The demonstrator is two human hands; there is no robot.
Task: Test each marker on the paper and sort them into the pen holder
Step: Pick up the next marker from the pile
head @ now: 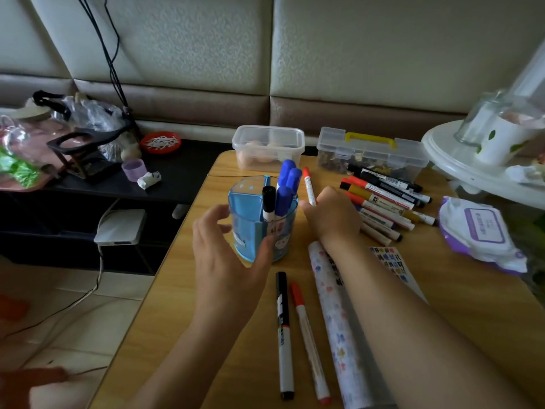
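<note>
A blue pen holder (247, 228) stands on the wooden table (182, 320) with three blue-capped markers (287, 181) and a black-capped marker (268, 203) in it. My left hand (227, 261) curves around the holder's near left side, fingers spread, the thumb touching its front. My right hand (330, 216) grips a red-capped marker (308, 184) that points up, just right of the holder. A pile of markers (386, 199) lies beyond that hand. A black marker (284, 335) and a red marker (309, 343) lie near me. Patterned rolled paper (333, 305) lies under my right forearm.
Two clear plastic boxes (268, 146) (371, 154) stand at the table's far edge. A wet-wipe pack (480, 231) lies at right beside a white round stand (460, 160). A sticker sheet (389, 259) lies right of my forearm. A cluttered dark shelf (88, 172) stands to the left.
</note>
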